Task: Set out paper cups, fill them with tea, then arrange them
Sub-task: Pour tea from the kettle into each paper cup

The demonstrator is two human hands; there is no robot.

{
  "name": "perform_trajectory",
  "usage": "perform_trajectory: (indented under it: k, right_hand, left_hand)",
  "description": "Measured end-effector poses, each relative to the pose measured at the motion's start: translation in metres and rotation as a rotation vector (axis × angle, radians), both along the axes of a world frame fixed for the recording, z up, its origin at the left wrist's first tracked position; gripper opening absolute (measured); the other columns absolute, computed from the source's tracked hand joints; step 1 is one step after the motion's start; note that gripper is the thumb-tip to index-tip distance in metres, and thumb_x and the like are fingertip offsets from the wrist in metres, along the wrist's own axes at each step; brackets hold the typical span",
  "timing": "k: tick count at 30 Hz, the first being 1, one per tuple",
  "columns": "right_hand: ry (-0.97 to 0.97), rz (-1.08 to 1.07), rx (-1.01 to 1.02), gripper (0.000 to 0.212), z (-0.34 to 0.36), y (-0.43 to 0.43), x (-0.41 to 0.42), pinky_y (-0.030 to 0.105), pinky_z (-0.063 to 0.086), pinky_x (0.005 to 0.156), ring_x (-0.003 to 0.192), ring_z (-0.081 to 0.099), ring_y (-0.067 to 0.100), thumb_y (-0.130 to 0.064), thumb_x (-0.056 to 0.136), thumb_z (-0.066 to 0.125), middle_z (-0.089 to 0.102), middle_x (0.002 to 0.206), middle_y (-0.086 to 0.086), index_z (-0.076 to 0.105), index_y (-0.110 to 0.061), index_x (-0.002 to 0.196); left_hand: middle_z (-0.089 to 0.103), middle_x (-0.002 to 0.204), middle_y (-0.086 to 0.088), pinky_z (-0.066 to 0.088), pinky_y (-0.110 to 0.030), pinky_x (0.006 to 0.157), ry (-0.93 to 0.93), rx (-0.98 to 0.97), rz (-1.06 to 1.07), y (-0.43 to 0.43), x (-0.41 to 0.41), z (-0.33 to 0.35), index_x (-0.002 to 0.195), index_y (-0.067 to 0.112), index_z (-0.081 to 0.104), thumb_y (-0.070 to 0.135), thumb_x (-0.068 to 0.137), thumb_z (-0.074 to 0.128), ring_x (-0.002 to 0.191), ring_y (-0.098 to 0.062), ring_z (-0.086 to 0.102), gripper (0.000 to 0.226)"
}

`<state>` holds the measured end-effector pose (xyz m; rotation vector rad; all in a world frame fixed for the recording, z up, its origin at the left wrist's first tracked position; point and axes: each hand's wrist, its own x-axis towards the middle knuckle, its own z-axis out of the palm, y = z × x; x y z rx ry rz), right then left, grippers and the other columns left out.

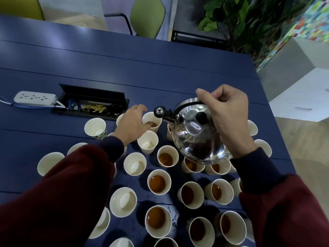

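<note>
**cupcounter:** ok so where's everything at? what are the hands up to?

**kettlewatch:** right hand (226,118) is wrapped round the black handle of the steel kettle (194,134). Fingers are curled tight, and it's holding the kettle up in the air, tipped left with the spout down. The whistle cap on the spout is flipped open. Left hand (130,124) is on a paper cup (152,121), thumb at the near rim and fingers curled over the far side, so it's gripping it. That cup stands on the blue counter (160,77) at the far side of the bunch, just this side of the cable tray (92,102) sunk into the top. The spout tip hangs right at its right rim. There's a bit of brown tea in it, but I can't make out a stream.

**cupcounter:** and the other cups?

**kettlewatch:** loads, all upright, bunched on the near side toward the right edge of the counter. The filled cups (159,181) are mostly in the middle and on the right, under and in front of the kettle. The empty cups (134,164) are on the left, a few partly hidden by the left sleeve. There are some wet spots on the counter between the near ones. A white power strip (34,98) lies toward the left edge, right beside the tray. A green chair (146,16) and a leafy plant (240,18) sit beyond the far edge.
</note>
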<state>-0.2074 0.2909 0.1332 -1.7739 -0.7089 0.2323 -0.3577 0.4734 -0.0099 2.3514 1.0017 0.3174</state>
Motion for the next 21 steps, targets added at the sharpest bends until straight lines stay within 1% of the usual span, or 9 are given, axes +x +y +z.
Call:
perform_trajectory:
  k: [2, 3, 5, 8, 12, 14, 16, 18, 21]
  right_hand:
    - [0.005, -0.008, 0.001, 0.043, 0.0, -0.005, -0.002, 0.03, 0.044, 0.06, 0.057, 0.045, 0.015, -0.038, 0.083, 0.08, 0.05, 0.058, 0.005, 0.053, -0.012, 0.063]
    - [0.003, -0.012, 0.003, 0.042, 0.0, -0.008, -0.004, 0.03, 0.044, 0.061, 0.057, 0.046, 0.015, -0.038, 0.083, 0.08, 0.051, 0.058, 0.008, 0.053, -0.013, 0.063]
    - [-0.006, -0.021, 0.017, 0.041, -0.001, -0.013, -0.009, 0.031, 0.045, 0.061, 0.058, 0.046, 0.015, -0.038, 0.083, 0.08, 0.052, 0.059, 0.011, 0.054, -0.012, 0.064]
    - [-0.013, -0.033, 0.05, 0.04, -0.004, -0.023, -0.023, 0.032, 0.044, 0.062, 0.058, 0.045, 0.015, -0.036, 0.084, 0.079, 0.05, 0.058, 0.002, 0.054, -0.01, 0.066]
    - [-0.007, -0.047, 0.057, 0.037, -0.008, -0.033, -0.035, 0.035, 0.044, 0.06, 0.057, 0.044, 0.015, -0.036, 0.084, 0.08, 0.05, 0.056, -0.006, 0.052, -0.016, 0.069]
    - [-0.002, -0.04, 0.053, 0.035, -0.009, -0.04, -0.04, 0.032, 0.043, 0.059, 0.056, 0.043, 0.012, -0.033, 0.085, 0.08, 0.05, 0.054, -0.014, 0.05, -0.017, 0.073]
    - [-0.005, -0.022, 0.048, 0.034, -0.01, -0.047, -0.045, 0.029, 0.042, 0.06, 0.055, 0.043, 0.009, -0.03, 0.086, 0.08, 0.049, 0.053, -0.014, 0.051, -0.015, 0.077]
    - [-0.009, -0.012, 0.044, 0.034, -0.011, -0.05, -0.048, 0.03, 0.042, 0.06, 0.055, 0.043, 0.01, -0.032, 0.085, 0.08, 0.048, 0.056, -0.011, 0.051, -0.015, 0.078]
    - [-0.021, -0.017, 0.029, 0.036, -0.01, -0.05, -0.051, 0.032, 0.042, 0.06, 0.054, 0.043, 0.01, -0.035, 0.083, 0.081, 0.048, 0.055, -0.012, 0.05, -0.017, 0.077]
  left_hand:
    - [0.063, 0.115, -0.012, 0.044, -0.037, 0.089, -0.074, 0.044, 0.041, -0.014, -0.016, 0.006, 0.118, 0.006, 0.06, 0.028, 0.084, 0.076, 0.104, -0.031, 0.06, 0.044]
    - [0.063, 0.116, -0.011, 0.042, -0.035, 0.089, -0.062, 0.047, 0.033, -0.023, -0.024, 0.007, 0.12, 0.007, 0.06, 0.031, 0.084, 0.076, 0.105, -0.03, 0.059, 0.046]
    - [0.058, 0.12, -0.009, 0.043, -0.039, 0.089, 0.037, 0.013, -0.03, -0.04, -0.037, 0.005, 0.127, 0.011, 0.053, 0.041, 0.081, 0.077, 0.108, -0.03, 0.056, 0.06]
    - [0.053, 0.12, -0.01, 0.046, -0.042, 0.085, 0.137, 0.009, -0.065, -0.054, -0.041, -0.003, 0.127, 0.011, 0.047, 0.05, 0.073, 0.081, 0.105, -0.032, 0.056, 0.075]
    - [0.053, 0.122, -0.014, 0.043, -0.036, 0.087, 0.209, 0.094, -0.074, -0.058, -0.033, -0.012, 0.125, 0.008, 0.048, 0.051, 0.081, 0.076, 0.106, -0.033, 0.058, 0.068]
    - [0.054, 0.123, -0.015, 0.042, -0.037, 0.09, 0.221, 0.068, -0.067, -0.057, -0.031, -0.015, 0.125, 0.007, 0.049, 0.048, 0.082, 0.075, 0.11, -0.034, 0.057, 0.065]
    - [0.057, 0.121, -0.014, 0.043, -0.039, 0.091, 0.177, 0.031, -0.041, -0.058, -0.03, -0.014, 0.121, 0.008, 0.052, 0.043, 0.081, 0.076, 0.109, -0.034, 0.058, 0.058]
    - [0.059, 0.116, -0.013, 0.043, -0.038, 0.089, 0.117, 0.021, -0.014, -0.06, -0.03, -0.012, 0.116, 0.008, 0.055, 0.037, 0.079, 0.077, 0.107, -0.033, 0.058, 0.052]
    - [0.06, 0.112, -0.011, 0.045, -0.04, 0.081, -0.01, -0.004, 0.028, -0.066, -0.036, -0.007, 0.112, 0.011, 0.052, 0.03, 0.074, 0.081, 0.1, -0.032, 0.059, 0.051]
